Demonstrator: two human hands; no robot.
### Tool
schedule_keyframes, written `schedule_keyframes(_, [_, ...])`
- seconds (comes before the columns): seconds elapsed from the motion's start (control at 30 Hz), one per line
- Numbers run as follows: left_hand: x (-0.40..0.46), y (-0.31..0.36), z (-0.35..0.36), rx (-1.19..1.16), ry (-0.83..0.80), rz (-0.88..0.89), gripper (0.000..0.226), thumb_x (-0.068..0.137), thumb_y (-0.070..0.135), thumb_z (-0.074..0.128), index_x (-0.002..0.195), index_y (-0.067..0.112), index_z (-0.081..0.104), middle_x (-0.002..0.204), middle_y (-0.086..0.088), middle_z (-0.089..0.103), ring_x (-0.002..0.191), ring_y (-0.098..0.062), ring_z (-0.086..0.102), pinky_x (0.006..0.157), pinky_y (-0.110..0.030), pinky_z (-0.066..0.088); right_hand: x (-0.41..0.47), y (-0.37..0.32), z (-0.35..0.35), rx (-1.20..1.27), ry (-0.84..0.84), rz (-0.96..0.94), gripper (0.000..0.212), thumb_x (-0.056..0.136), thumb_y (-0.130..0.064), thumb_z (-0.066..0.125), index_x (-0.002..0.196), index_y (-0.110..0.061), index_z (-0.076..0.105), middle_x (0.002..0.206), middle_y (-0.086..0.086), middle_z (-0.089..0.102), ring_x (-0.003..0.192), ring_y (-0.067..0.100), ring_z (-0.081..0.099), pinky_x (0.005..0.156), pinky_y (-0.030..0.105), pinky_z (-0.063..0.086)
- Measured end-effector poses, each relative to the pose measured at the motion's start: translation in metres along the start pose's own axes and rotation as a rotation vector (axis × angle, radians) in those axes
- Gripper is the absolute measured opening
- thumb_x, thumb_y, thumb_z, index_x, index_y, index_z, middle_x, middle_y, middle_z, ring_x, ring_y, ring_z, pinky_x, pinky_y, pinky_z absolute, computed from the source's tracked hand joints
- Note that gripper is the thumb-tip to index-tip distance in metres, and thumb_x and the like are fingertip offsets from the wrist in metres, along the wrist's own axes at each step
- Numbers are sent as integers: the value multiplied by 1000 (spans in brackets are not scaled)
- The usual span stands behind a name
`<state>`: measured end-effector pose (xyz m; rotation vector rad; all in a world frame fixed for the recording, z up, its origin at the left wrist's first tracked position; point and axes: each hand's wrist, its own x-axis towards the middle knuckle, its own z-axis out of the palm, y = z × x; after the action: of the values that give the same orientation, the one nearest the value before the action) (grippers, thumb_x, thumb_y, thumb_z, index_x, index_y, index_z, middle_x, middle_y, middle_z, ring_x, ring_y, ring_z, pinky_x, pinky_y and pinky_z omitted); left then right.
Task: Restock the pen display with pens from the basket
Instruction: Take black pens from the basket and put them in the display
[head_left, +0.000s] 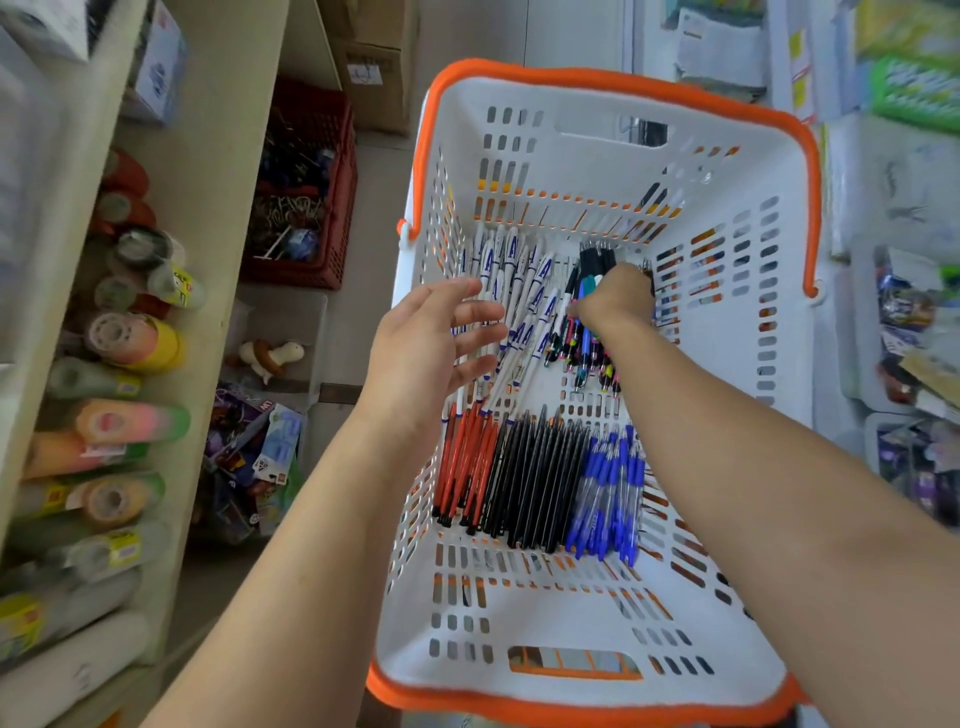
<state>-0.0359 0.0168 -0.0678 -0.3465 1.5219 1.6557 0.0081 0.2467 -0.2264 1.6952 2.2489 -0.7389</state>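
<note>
What we cannot make out in and around the basket

Our right hand (615, 296) covers the middle of the dark pens (597, 262) it grips, so we see only their ends, and its fingers are hidden beneath the knuckles. Our left hand (431, 343) hides part of the white pens (524, 291), whose printed lettering is too small to read. The basket (587, 597) loses its near rim to the bottom edge. The tape rolls (119, 338) on the left shelf are smeared, their labels unreadable. The packets on the right shelves (909, 312) are blurred beyond telling. The red crate (311, 182) holds a tangle we cannot identify.
</note>
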Motion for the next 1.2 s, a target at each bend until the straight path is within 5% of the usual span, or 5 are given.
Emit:
schedule_keyframes(0.17, [0,-2,4,36,13,40,16,100,23,57,109,16,68,89,-1,76,80,-15,73,72,-29,59,-8,-2,23,23,78,4,80,74,-29,90,134,1,47,130,20,57,113,34,63,84,38,56])
schedule_keyframes(0.5, [1,-3,6,60,12,63,19,100,24,57,113,14,67,92,-2,75,82,-16,73,71,-28,58,-6,-19,48,-202,237,33,53,91,-12,70,133,8,44,132,25,50,116,35,52,89,37,52])
schedule_keyframes(0.7, [-1,-5,4,57,1,78,20,101,24,56,114,14,67,95,-3,75,83,-15,73,73,-28,58,-17,-10,44,-168,170,-42,81,77,-25,87,137,6,42,131,20,59,122,38,54,99,41,48])
schedule_keyframes(0.87, [-1,-6,2,28,1,85,19,101,22,57,113,13,68,97,-3,75,83,-15,72,71,-28,57,-16,1,28,-37,143,-52,49,77,-16,87,114,-3,57,113,15,67,104,34,66,83,41,57])
schedule_keyframes(1.2, [-2,-7,4,21,21,82,18,100,19,59,113,12,69,93,-3,74,80,-15,71,64,-24,56,-24,-7,20,-196,134,-41,53,79,-17,82,122,-4,55,115,13,67,107,33,63,76,37,54])
